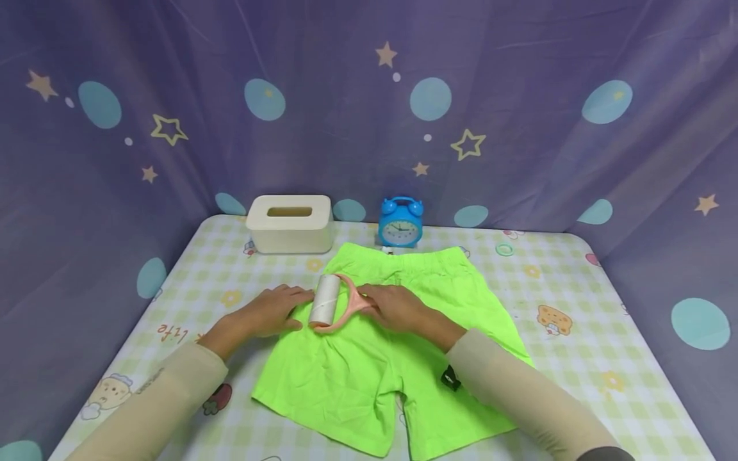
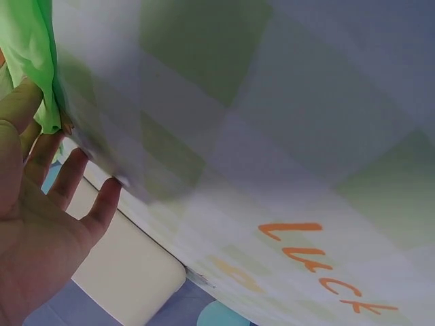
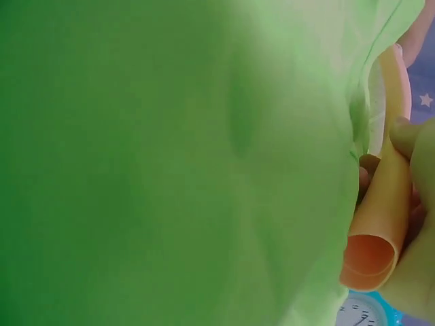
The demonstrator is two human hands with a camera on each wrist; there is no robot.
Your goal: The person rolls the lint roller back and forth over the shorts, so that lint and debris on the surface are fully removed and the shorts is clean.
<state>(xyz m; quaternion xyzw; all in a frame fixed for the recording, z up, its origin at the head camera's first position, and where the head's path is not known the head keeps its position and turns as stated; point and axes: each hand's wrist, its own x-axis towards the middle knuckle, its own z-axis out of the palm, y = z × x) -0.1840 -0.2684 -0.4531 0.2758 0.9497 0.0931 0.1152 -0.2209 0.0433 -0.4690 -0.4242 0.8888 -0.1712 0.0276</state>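
Note:
A lint roller with a white roll and a pink handle lies against bright green shorts, which are spread out flat. My right hand grips its handle; the handle's hollow end shows in the right wrist view. The roll is on the shorts' left side, below the waistband. Beside the roll, my left hand rests at the shorts' left edge with fingers spread. In the left wrist view its thumb touches the green fabric and the other fingertips reach the tablecloth.
Behind the shorts stand a white tissue box and a blue alarm clock. A small green ring lies at the back right. A checked cloth covers the table. Purple curtains surround it at the back and sides.

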